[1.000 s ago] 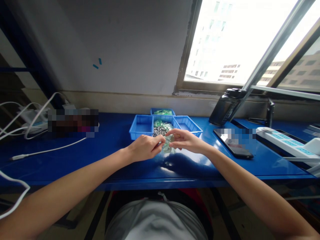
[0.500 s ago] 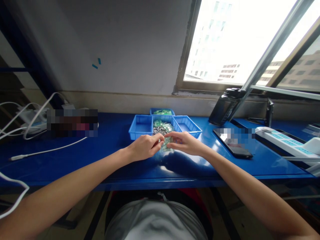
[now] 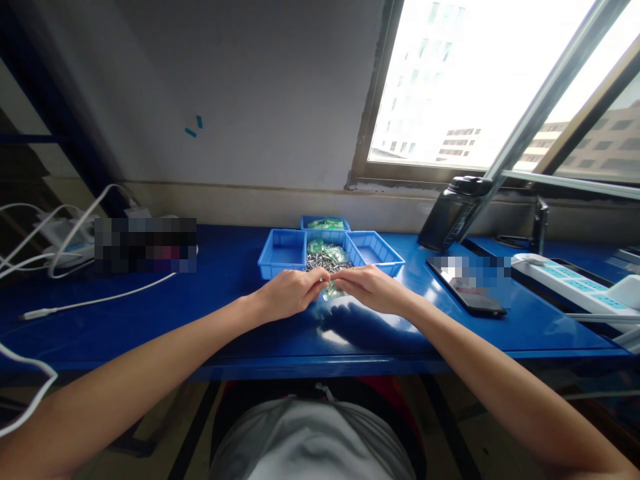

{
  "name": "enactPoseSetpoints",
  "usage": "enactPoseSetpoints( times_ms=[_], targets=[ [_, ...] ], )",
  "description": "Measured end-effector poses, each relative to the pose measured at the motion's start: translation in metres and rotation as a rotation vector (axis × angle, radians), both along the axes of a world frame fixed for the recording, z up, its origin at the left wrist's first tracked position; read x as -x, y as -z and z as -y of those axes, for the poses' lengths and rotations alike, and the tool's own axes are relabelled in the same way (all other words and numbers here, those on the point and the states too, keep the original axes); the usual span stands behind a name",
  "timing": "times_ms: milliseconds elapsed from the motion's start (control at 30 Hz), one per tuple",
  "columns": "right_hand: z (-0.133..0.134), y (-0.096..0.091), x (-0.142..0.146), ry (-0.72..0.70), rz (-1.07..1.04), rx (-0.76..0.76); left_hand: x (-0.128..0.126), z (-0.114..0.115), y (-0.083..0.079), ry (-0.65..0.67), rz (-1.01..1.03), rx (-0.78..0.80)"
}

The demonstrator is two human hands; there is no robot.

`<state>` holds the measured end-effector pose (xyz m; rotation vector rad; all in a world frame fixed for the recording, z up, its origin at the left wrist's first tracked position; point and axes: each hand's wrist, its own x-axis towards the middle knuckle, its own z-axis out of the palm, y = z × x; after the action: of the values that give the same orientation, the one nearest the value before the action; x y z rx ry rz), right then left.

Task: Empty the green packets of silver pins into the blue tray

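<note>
My left hand [image 3: 290, 293] is closed, thumb and fingers pinched together in front of the tray's middle compartment. What sits in that pinch is too small to make out. The fingers of my right hand [image 3: 373, 288] are pressed together, their tips meeting the left fingertips. Just below the fingertips shows a clear, green-tinted plastic bag [image 3: 332, 292]; whether it is held or lies on the table, I cannot tell. Behind the hands, a blue divided tray [image 3: 281, 270] holds a heap of small metal pieces [image 3: 325, 259], like screws, with clear green-printed packets in its middle section.
A smaller blue bin [image 3: 304, 223] with green packets [image 3: 327, 224] stands behind the tray. On the right of the blue table [image 3: 225, 347] are a black bottle [image 3: 453, 213], a phone [image 3: 465, 287] and a power strip [image 3: 570, 283]. White cables [image 3: 100, 303] lie at the left.
My right thumb and fingers, apart before, have come together at the left fingertips. My left hand stays nearly where it was.
</note>
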<state>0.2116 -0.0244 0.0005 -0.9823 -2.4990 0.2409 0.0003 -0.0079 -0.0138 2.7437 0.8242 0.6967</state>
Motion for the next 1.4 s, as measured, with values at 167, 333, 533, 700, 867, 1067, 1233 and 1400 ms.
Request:
enactPoseSetpoints(
  times_ms=[167, 333, 533, 700, 867, 1067, 1233, 1400],
  targets=[
    [-0.001, 0.002, -0.002, -0.005, -0.003, -0.089, 0.0, 0.002, -0.001, 0.001, 0.02, 0.031],
    [-0.001, 0.007, 0.0, 0.028, -0.081, -0.151, -0.002, 0.007, -0.005, -0.037, 0.187, 0.144],
    [0.001, 0.009, 0.003, 0.06, -0.104, -0.206, -0.005, 0.009, -0.009, 0.001, 0.244, 0.387],
    [0.001, 0.008, 0.002, 0.08, -0.05, -0.2, -0.006, 0.001, -0.003, 0.047, 0.314, 0.497],
    [-0.001, 0.008, -0.001, 0.115, 0.019, -0.307, -0.005, -0.001, -0.001, 0.075, 0.326, 0.535],
    [-0.006, 0.007, -0.01, 0.233, -0.065, -0.306, -0.006, 0.003, -0.001, 0.068, 0.185, 0.418],
    [-0.004, 0.004, -0.005, 0.136, -0.092, -0.135, -0.004, -0.001, -0.004, 0.017, 0.302, 0.398],
    [-0.005, 0.004, -0.003, 0.087, -0.235, 0.069, -0.004, -0.001, -0.007, -0.004, 0.339, 0.386]
  ],
)
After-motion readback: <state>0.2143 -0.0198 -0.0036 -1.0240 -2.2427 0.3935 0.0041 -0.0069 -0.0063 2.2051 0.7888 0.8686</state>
